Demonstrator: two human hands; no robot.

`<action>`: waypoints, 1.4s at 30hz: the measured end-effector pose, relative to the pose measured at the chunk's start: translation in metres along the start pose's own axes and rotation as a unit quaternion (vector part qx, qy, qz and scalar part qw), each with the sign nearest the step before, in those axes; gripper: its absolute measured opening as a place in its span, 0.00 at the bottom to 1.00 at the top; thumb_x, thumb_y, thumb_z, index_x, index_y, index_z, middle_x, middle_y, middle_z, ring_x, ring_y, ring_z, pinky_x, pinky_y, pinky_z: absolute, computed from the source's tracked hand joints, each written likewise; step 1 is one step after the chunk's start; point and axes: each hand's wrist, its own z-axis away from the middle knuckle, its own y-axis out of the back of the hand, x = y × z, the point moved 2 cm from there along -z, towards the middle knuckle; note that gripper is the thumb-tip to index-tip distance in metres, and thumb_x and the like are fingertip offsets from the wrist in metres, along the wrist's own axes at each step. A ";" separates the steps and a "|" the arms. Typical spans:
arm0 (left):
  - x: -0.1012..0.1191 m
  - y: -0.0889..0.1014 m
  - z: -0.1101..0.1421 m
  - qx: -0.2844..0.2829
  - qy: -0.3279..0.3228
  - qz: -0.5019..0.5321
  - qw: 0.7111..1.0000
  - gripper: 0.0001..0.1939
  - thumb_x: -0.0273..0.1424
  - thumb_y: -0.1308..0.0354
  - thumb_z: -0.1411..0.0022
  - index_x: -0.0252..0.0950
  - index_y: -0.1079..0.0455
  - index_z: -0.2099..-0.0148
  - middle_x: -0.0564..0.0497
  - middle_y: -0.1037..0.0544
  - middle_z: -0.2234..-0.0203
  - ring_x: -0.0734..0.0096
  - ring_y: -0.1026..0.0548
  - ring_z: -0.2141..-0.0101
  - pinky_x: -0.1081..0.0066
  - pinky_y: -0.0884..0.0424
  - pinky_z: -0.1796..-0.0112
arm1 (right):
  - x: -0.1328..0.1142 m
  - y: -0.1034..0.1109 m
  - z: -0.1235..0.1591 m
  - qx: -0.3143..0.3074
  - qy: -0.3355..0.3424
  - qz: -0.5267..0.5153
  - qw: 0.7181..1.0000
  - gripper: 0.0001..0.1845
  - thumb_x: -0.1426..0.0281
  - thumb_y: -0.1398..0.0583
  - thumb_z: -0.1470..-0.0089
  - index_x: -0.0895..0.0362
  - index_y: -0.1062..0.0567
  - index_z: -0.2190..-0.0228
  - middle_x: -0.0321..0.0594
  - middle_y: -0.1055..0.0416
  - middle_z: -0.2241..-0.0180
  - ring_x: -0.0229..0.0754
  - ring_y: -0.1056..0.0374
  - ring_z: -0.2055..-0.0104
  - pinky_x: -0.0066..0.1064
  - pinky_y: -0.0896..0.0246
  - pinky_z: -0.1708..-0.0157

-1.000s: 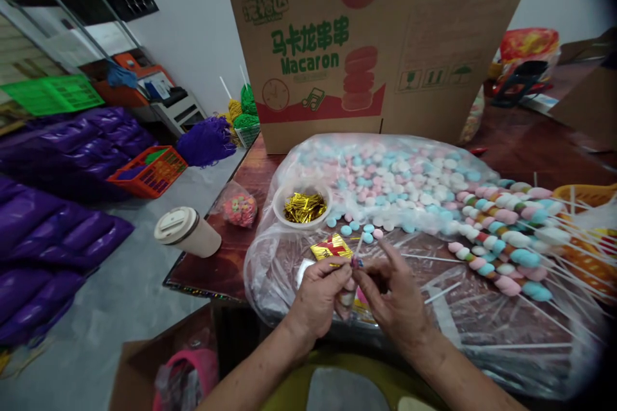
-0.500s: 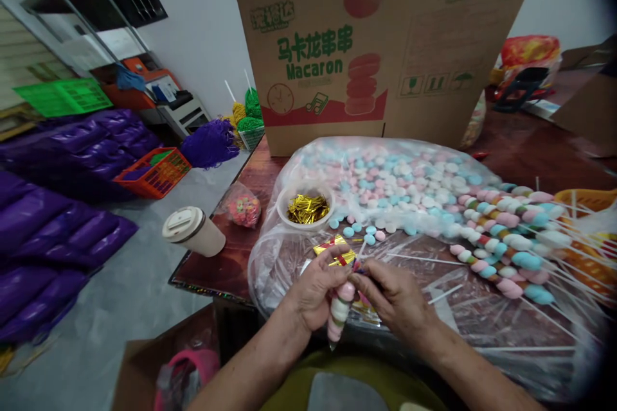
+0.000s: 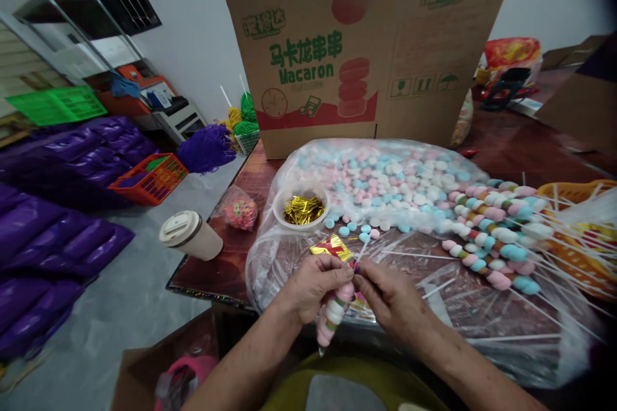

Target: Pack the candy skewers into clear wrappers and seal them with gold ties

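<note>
Worktop [image 3: 250,181] ahead, and at its near edge the left hand [image 3: 313,284] and right hand [image 3: 398,298] meet, both pinching the neck of a wrapped candy skewer [image 3: 334,312]! It slants between them, tip down toward the wearer and slightly left, sweets close under the left hand, the nearer one, while the white stick [image 3: 364,248] angles up and away.
</note>
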 end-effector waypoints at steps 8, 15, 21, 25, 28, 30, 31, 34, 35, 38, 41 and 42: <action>-0.012 -0.009 0.002 0.121 -0.107 -0.100 0.982 0.19 0.43 0.37 0.54 0.33 0.34 0.69 0.54 0.31 0.80 0.78 0.34 0.79 0.77 0.39 0.75 | 0.015 0.008 0.002 0.062 0.103 0.275 0.954 0.11 0.77 0.52 0.46 0.58 0.33 0.75 0.39 0.36 0.80 0.38 0.40 0.78 0.29 0.51 0.76; -0.001 -0.008 0.011 -0.111 0.062 -0.107 0.986 0.40 0.61 0.67 0.47 0.33 0.38 0.51 0.52 0.29 0.83 0.74 0.35 0.85 0.73 0.39 0.79 | -0.001 0.013 0.009 0.132 0.113 0.148 0.974 0.08 0.74 0.49 0.48 0.56 0.35 0.77 0.38 0.36 0.80 0.39 0.41 0.78 0.30 0.50 0.76; 0.030 0.022 -0.001 -0.230 -0.009 -0.033 0.972 0.50 0.66 0.73 0.53 0.28 0.26 0.67 0.44 0.28 0.88 0.66 0.32 0.85 0.67 0.36 0.77 | -0.004 0.006 0.013 0.081 -0.124 -0.149 0.978 0.13 0.69 0.52 0.43 0.56 0.40 0.79 0.33 0.39 0.82 0.35 0.42 0.79 0.24 0.49 0.80; 0.021 0.012 -0.006 -0.180 -0.008 -0.019 0.983 0.43 0.63 0.62 0.50 0.30 0.26 0.60 0.44 0.23 0.77 0.64 0.26 0.74 0.69 0.35 0.70 | -0.005 -0.004 0.010 0.019 -0.156 -0.259 0.953 0.14 0.63 0.49 0.46 0.57 0.37 0.79 0.33 0.39 0.80 0.34 0.45 0.77 0.25 0.49 0.78; 0.022 0.005 -0.001 -0.194 -0.098 0.143 0.966 0.45 0.63 0.72 0.49 0.35 0.26 0.61 0.48 0.25 0.84 0.67 0.28 0.81 0.66 0.34 0.71 | -0.003 -0.005 0.008 0.036 -0.209 -0.328 0.920 0.15 0.60 0.47 0.47 0.57 0.37 0.78 0.30 0.44 0.83 0.32 0.48 0.80 0.24 0.51 0.81; 0.015 0.005 0.002 -0.254 -0.041 0.118 0.959 0.47 0.63 0.75 0.49 0.31 0.26 0.73 0.46 0.29 0.90 0.68 0.32 0.87 0.66 0.35 0.75 | -0.002 0.001 0.007 0.086 -0.259 -0.379 0.884 0.15 0.59 0.47 0.48 0.56 0.39 0.78 0.28 0.47 0.85 0.31 0.52 0.83 0.23 0.55 0.84; 0.009 0.006 0.003 -0.274 0.023 0.072 0.959 0.48 0.63 0.76 0.49 0.30 0.28 0.77 0.45 0.29 0.90 0.68 0.33 0.87 0.66 0.35 0.75 | -0.004 0.005 0.007 0.100 -0.261 -0.385 0.880 0.15 0.59 0.46 0.48 0.56 0.39 0.77 0.27 0.48 0.85 0.30 0.53 0.84 0.23 0.56 0.85; -0.007 0.009 0.000 -0.213 0.104 -0.023 0.971 0.48 0.63 0.75 0.50 0.28 0.27 0.74 0.42 0.26 0.83 0.66 0.29 0.80 0.65 0.35 0.69 | -0.011 0.010 0.006 0.066 -0.169 -0.313 0.932 0.13 0.63 0.47 0.47 0.56 0.37 0.78 0.31 0.42 0.83 0.32 0.48 0.81 0.24 0.52 0.82; -0.009 0.008 -0.001 -0.185 0.081 -0.023 0.979 0.48 0.63 0.74 0.50 0.28 0.27 0.71 0.43 0.25 0.80 0.65 0.28 0.76 0.65 0.35 0.66 | -0.012 0.009 0.007 0.054 -0.142 -0.275 0.949 0.12 0.64 0.48 0.47 0.57 0.37 0.79 0.32 0.41 0.82 0.33 0.46 0.79 0.24 0.51 0.80; -0.004 0.001 -0.001 -0.155 -0.003 0.040 0.987 0.50 0.62 0.75 0.49 0.26 0.27 0.61 0.40 0.24 0.70 0.63 0.29 0.66 0.65 0.39 0.56 | -0.006 0.008 0.009 0.068 -0.133 -0.183 0.972 0.11 0.68 0.50 0.48 0.57 0.37 0.80 0.32 0.41 0.82 0.34 0.46 0.78 0.25 0.50 0.78; 0.000 -0.004 -0.002 -0.156 0.002 0.116 0.981 0.49 0.61 0.75 0.47 0.24 0.28 0.59 0.39 0.24 0.68 0.64 0.29 0.64 0.68 0.39 0.56 | -0.007 0.008 0.010 0.078 -0.106 -0.123 0.984 0.11 0.70 0.50 0.47 0.56 0.40 0.80 0.31 0.43 0.82 0.33 0.47 0.79 0.25 0.53 0.78; 0.000 -0.005 -0.003 -0.153 0.020 0.131 0.979 0.47 0.60 0.73 0.46 0.25 0.28 0.60 0.41 0.24 0.71 0.66 0.29 0.67 0.69 0.38 0.58 | -0.010 0.007 0.011 0.075 -0.085 -0.112 0.987 0.11 0.71 0.51 0.47 0.56 0.40 0.80 0.31 0.43 0.82 0.33 0.46 0.79 0.25 0.53 0.77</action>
